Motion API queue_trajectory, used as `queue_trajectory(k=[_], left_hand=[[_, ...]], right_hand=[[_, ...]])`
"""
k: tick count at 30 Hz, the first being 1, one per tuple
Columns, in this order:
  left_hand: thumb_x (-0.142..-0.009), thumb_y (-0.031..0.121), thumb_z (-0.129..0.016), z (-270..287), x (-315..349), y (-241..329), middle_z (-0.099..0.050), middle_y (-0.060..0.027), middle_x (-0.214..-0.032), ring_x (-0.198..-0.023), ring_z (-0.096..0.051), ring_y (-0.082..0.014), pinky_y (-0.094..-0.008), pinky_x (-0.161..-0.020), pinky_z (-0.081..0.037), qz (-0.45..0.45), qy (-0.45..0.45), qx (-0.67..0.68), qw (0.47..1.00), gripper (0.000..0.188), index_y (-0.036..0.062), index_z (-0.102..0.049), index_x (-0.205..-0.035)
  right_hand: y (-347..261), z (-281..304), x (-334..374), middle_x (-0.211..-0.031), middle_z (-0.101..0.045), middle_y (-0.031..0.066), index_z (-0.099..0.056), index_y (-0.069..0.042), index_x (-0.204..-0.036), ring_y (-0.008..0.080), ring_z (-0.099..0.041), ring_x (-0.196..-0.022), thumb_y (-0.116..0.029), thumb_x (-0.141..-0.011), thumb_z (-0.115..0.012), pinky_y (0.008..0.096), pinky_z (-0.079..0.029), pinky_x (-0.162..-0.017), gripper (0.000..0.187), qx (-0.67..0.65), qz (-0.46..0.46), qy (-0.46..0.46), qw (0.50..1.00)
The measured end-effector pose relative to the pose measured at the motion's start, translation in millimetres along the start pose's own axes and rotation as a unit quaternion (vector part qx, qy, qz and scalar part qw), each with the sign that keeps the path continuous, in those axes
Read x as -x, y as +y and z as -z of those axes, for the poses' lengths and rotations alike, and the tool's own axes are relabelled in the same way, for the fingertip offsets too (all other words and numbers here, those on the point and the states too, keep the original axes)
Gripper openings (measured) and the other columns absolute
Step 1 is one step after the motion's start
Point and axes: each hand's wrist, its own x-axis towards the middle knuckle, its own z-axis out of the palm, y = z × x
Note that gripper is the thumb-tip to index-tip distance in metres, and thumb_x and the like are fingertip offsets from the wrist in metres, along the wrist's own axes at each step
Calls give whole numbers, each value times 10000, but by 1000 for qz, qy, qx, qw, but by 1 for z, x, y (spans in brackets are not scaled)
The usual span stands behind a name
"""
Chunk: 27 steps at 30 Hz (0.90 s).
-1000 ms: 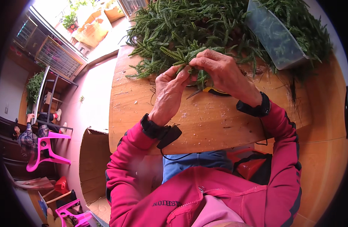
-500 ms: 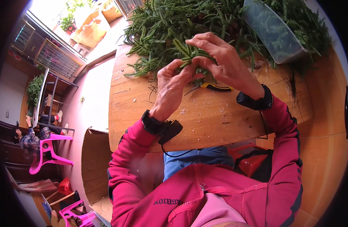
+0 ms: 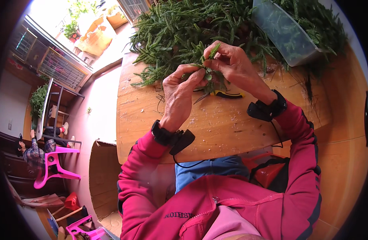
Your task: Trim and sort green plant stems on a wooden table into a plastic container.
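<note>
Between my two hands, above the wooden table (image 3: 152, 128), is a small green artificial pine sprig (image 3: 208, 76). My left hand (image 3: 181, 90) pinches it from the left, thumb and forefinger pressed together. My right hand (image 3: 236, 66) is closed at the sprig's upper right, with one needled tip (image 3: 214, 51) sticking up past the fingers. What exactly lies between the fingertips is partly hidden. Just below the hands lie yellow-and-black pliers (image 3: 228, 95), touched by neither hand. A large heap of green artificial pine branches (image 3: 172, 32) spreads behind them.
A translucent plastic bin (image 3: 288, 36) lies tilted on the heap at the right. Dark thin stems (image 3: 309, 88) and white crumbs are scattered on the tabletop. An opened cardboard box (image 3: 102, 172) stands left of the table. Farther left, a person (image 3: 34, 154) sits on a pink chair (image 3: 52, 164).
My right hand has curled in, its fingers closing round the sprig's upper part. The sprig has turned, its tip now pointing up to the right. The left hand stays in nearly the same place.
</note>
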Motion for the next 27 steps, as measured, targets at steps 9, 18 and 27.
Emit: queue_trajectory(k=[9,18,27], left_hand=[[-878,48,-652,1,1,1,-641,-19,-882,-743,-619,-91,-217,-700,-516,18,15,33,999,117,15,-648,-990],[-906,41,-595,4,2,3,-661,-65,-913,-797,-664,-150,-295,-768,-560,87,-17,130,987,104,33,-608,-1009],[-888,39,-615,4,-1,-2,-662,-100,-868,-769,-667,-164,-307,-751,-568,67,-12,144,987,121,14,-589,-1005]], right_hand=[[-10,-1,1,-684,-502,-36,-569,-52,-945,16,-456,-609,-21,-884,-615,205,-373,-540,82,87,18,-39,995],[-11,0,4,-643,-476,-19,-579,-46,-960,26,-466,-601,18,-857,-581,213,-380,-526,122,68,-15,-14,997],[-12,4,3,-834,-527,28,-588,-27,-904,60,-474,-576,90,-766,-565,227,-374,-516,182,144,103,-61,982]])
